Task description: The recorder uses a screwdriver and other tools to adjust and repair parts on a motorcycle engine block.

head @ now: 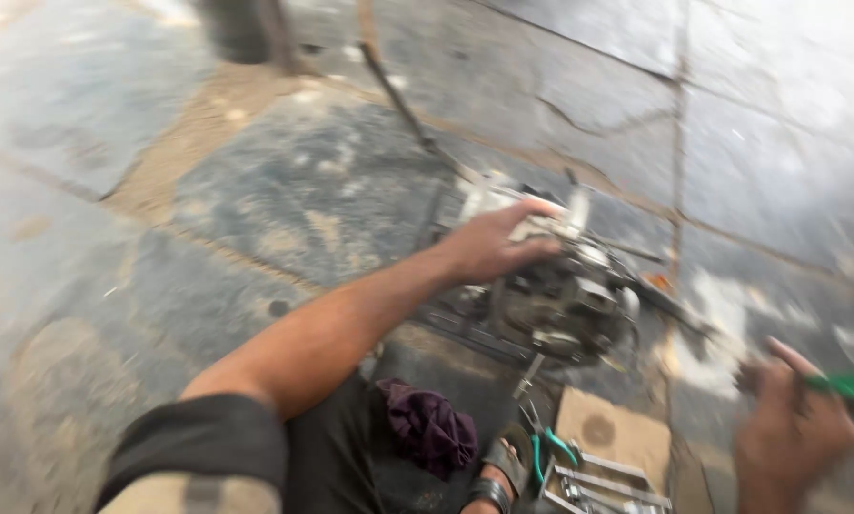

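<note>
A small greasy engine (560, 295) lies on the stone floor. My left hand (494, 243) rests on its top, fingers curled over the casing. At the lower right my right hand (794, 433) is closed around a green-handled tool (851, 385), held away from the engine. The picture is blurred by motion, so the tool's tip cannot be made out.
Cracked grey stone slabs (303, 181) with sandy joints surround the work spot. A purple rag (432, 428) lies by my leg. Green-handled pliers (546, 447), a piece of cardboard (613, 433) and metal tools (598, 485) sit at the bottom. A thin rod (403, 105) runs toward the engine.
</note>
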